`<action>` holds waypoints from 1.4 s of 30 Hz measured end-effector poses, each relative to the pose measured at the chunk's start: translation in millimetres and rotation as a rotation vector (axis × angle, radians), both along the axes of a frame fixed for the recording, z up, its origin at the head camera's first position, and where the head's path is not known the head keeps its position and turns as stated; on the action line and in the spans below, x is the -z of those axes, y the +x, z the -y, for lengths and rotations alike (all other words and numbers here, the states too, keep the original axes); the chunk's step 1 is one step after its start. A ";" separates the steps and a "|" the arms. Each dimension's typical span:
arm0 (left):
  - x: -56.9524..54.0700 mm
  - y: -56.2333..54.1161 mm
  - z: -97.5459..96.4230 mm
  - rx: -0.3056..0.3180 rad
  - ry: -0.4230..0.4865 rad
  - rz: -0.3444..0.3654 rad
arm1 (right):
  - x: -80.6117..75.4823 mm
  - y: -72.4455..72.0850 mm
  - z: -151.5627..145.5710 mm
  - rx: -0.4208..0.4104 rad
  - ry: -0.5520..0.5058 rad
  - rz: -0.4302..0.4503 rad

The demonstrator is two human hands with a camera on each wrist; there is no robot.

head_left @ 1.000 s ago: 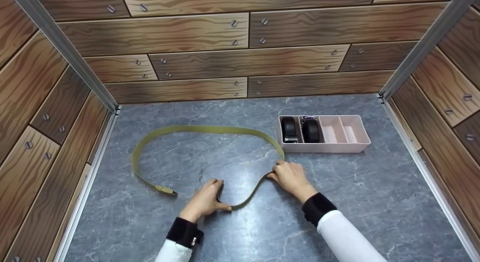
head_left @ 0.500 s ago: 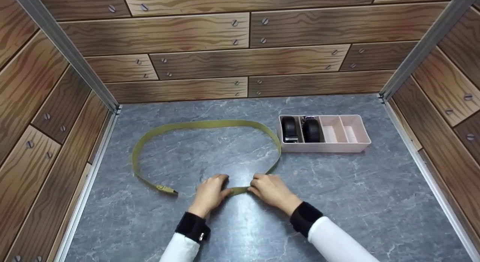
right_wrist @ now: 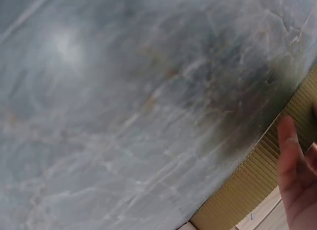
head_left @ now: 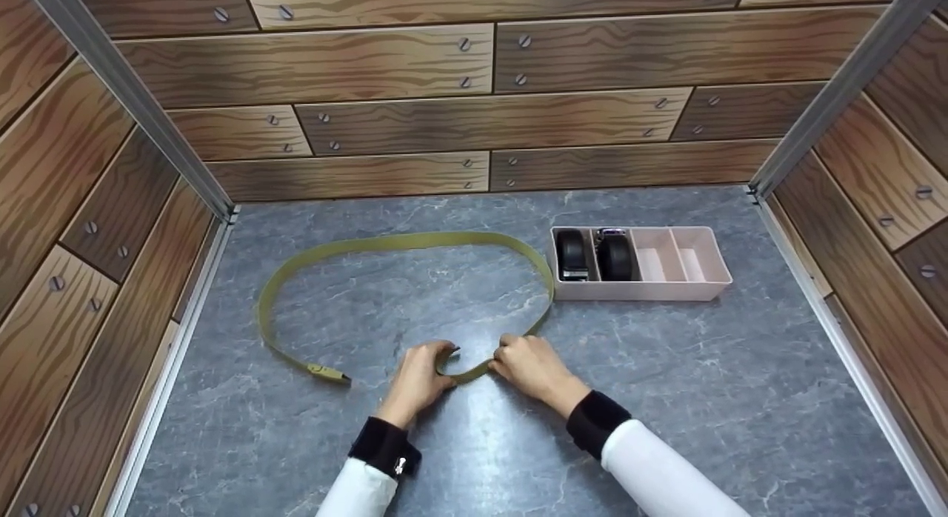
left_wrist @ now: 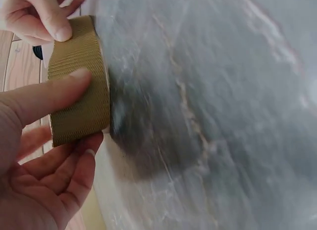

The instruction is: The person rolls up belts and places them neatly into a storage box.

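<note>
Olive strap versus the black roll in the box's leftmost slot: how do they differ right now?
Colour: the strap is olive; the roll is black.
Shape: the strap spreads in a wide, open curve; the roll is coiled up.
Handling: the left hand and right hand pinch the strap; the roll sits untouched in the box.
Fittings: the strap's clasp looks olive; the roll shows a silver piece.

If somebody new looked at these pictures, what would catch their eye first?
Probably the olive strap, curving in an open loop over the gray marbled surface, its near part held by the left hand and right hand. Next, the pale pink box right of the loop, with black rolls in its left half.
</note>
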State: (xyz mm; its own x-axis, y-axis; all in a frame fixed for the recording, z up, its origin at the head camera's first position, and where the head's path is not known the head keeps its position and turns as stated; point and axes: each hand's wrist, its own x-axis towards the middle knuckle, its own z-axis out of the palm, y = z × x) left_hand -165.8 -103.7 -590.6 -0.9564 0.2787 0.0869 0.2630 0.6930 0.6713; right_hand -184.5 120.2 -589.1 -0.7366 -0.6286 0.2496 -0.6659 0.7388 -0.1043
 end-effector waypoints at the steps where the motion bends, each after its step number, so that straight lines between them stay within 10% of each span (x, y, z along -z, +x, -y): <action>1: -0.7 -0.2 -0.2 0.011 -0.003 0.006 | -0.5 0.1 1.0 -0.009 0.019 0.012; 12: -5.3 -4.0 -7.8 0.118 -0.096 0.050 | 0.6 4.2 19.1 -0.090 0.041 0.134; 22: -1.7 5.6 -14.8 -0.181 -0.025 0.001 | 2.3 5.4 22.8 -0.096 -0.056 0.202; 42: -2.2 -5.7 -19.3 0.110 -0.074 0.040 | -2.0 -0.6 16.7 -0.122 -0.068 0.183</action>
State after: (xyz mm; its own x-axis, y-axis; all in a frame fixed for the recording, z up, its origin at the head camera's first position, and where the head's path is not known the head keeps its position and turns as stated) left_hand -171.5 -84.4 -588.4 -0.9221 0.3862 0.0249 0.3143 0.7096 0.6306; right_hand -185.1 103.5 -587.1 -0.6928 -0.7023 0.1636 -0.7154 0.6410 -0.2779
